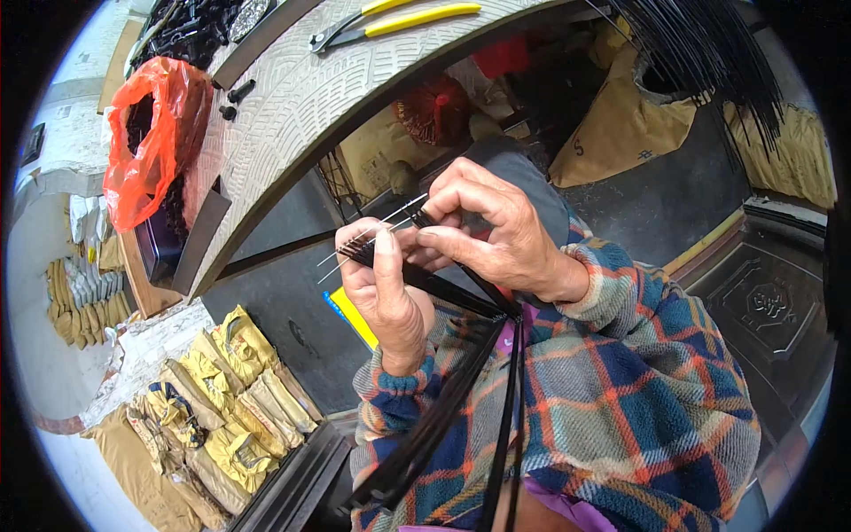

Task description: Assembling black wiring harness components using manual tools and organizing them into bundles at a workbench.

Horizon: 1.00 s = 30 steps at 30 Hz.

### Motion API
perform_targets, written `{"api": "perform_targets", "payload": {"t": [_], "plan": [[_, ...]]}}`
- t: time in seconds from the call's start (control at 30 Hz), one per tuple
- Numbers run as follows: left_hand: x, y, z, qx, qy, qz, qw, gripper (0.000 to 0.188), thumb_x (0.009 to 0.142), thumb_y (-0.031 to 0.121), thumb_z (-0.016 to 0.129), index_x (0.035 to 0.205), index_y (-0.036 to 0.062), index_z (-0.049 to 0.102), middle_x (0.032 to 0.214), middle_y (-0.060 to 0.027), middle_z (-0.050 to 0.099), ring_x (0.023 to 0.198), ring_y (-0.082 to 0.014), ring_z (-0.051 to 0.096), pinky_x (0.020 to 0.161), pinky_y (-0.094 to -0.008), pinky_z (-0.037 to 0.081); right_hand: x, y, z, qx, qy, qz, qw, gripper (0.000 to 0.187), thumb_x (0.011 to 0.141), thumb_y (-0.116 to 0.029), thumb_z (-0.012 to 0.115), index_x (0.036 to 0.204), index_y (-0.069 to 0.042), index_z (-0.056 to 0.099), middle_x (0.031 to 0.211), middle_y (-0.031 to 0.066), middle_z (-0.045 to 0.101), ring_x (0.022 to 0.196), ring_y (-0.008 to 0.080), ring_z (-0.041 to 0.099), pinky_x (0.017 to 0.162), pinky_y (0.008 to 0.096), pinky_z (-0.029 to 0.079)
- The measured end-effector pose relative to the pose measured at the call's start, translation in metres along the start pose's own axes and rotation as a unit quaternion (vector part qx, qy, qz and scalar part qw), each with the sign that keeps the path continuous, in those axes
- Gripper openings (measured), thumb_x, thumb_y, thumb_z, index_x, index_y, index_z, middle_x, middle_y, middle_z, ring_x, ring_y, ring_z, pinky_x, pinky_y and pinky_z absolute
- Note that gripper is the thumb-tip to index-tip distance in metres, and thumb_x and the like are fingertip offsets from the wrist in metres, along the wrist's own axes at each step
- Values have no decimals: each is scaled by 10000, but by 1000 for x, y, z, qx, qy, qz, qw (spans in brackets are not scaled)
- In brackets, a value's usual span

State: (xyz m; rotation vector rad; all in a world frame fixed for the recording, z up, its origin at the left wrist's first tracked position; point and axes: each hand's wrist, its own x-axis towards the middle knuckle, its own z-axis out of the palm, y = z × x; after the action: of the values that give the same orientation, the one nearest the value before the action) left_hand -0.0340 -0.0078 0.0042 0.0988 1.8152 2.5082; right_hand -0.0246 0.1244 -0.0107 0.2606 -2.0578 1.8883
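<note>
Both my hands are raised in front of my chest, close together. My left hand (383, 288) pinches a row of thin black strips (439, 288) that look threaded at their ends onto thin metal rods (331, 273). The rods' bare tips stick out past the left fingers. With thumb and bent fingers, my right hand (493, 229) grips more black strip ends at the other end of the rods. The strips run down between my hands to a gathered point before my chest, and long black lengths hang below it. Exactly what the right fingertips pinch is partly hidden.
A curved worktop (292, 115) arches ahead, bearing yellow-handled pliers (390, 31), small black parts (232, 102) and a red plastic bag (146, 146). Long black strands (700, 53) hang at upper right beside a tan sack (620, 133). Packed sacks (213, 390) lie at lower left.
</note>
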Motion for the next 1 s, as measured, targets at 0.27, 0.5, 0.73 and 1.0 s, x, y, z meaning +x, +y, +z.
{"api": "perform_targets", "payload": {"t": [0.27, 0.5, 0.73, 1.0], "plan": [[-3, 1, 0, 2, 13, -34, 999, 97, 905, 119, 420, 984, 64, 415, 796, -90, 565, 651, -170, 607, 570, -282, 542, -2, -2, 1, 10, 9, 4, 1000, 163, 703, -19, 676, 805, 11, 551, 804, 65, 499, 695, 114, 494, 582, 221, 403], [-4, 9, 8, -89, -10, -63, 994, 123, 888, 98, 453, 985, 45, 399, 810, -136, 603, 673, -164, 609, 588, -263, 513, -3, -6, -3, 65, 19, 36, 997, 150, 712, -21, 673, 816, 11, 571, 814, 69, 523, 725, 118, 499, 611, 225, 403], [-5, -3, -4, -2, -6, -26, 1000, 97, 906, 117, 420, 978, 57, 399, 819, -138, 597, 665, -196, 617, 562, -314, 546, -5, -6, -5, 100, 13, 60, 993, 120, 739, -10, 646, 836, 23, 583, 860, 70, 526, 789, 127, 491, 709, 237, 392], [-9, 7, 6, -63, -27, -42, 997, 117, 889, 93, 489, 973, 29, 439, 833, -16, 508, 724, -45, 508, 650, -190, 462, -9, -7, -3, 147, 34, 74, 986, 124, 740, -15, 640, 852, 15, 594, 886, 76, 513, 847, 147, 474, 763, 260, 384]]}}
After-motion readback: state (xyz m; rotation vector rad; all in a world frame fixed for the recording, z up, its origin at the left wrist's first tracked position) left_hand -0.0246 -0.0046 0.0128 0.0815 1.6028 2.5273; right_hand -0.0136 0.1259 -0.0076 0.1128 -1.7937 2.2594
